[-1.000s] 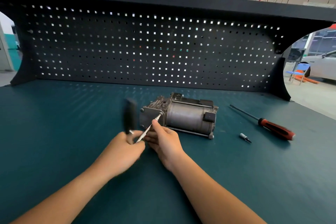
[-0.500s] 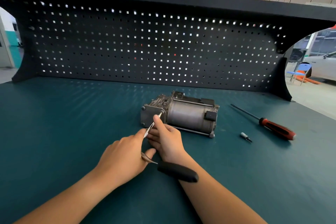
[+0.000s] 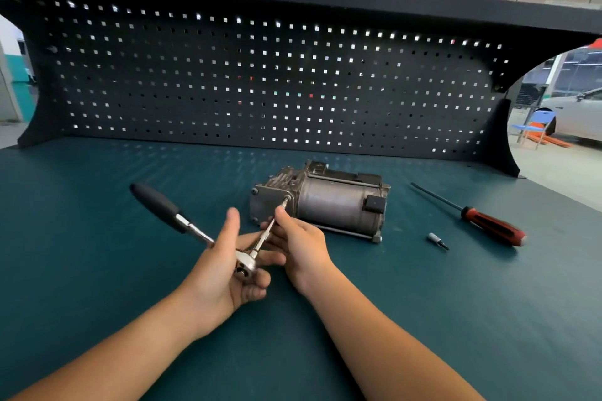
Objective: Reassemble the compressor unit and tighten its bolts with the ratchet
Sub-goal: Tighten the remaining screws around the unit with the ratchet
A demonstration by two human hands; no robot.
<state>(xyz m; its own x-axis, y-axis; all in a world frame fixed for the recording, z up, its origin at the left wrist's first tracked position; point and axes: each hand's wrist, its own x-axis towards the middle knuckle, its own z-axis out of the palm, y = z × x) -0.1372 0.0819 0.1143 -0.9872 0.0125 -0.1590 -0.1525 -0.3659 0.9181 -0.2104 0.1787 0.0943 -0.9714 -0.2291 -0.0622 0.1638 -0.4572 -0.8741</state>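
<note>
Ratchet (image 3: 246, 265): handle swung from near right to far left; left hand (image 3: 228, 273) cradles its head, loosely curled, right hand (image 3: 298, 246) pinches the extension (image 3: 272, 228) seated on compressor (image 3: 321, 202) bolt, so tightening is under way.

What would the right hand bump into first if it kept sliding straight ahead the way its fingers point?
Most likely the compressor. The right hand points along the ratchet extension toward a bolt on its near end plate, with nothing visible between; depth is hard to judge.

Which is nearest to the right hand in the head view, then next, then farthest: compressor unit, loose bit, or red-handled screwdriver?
Measured from the right hand:
1. Compressor unit: just beyond the fingers, at the bench's middle.
2. Loose bit: lying on the mat to the right.
3. Red-handled screwdriver: farther right, past the bit.
</note>
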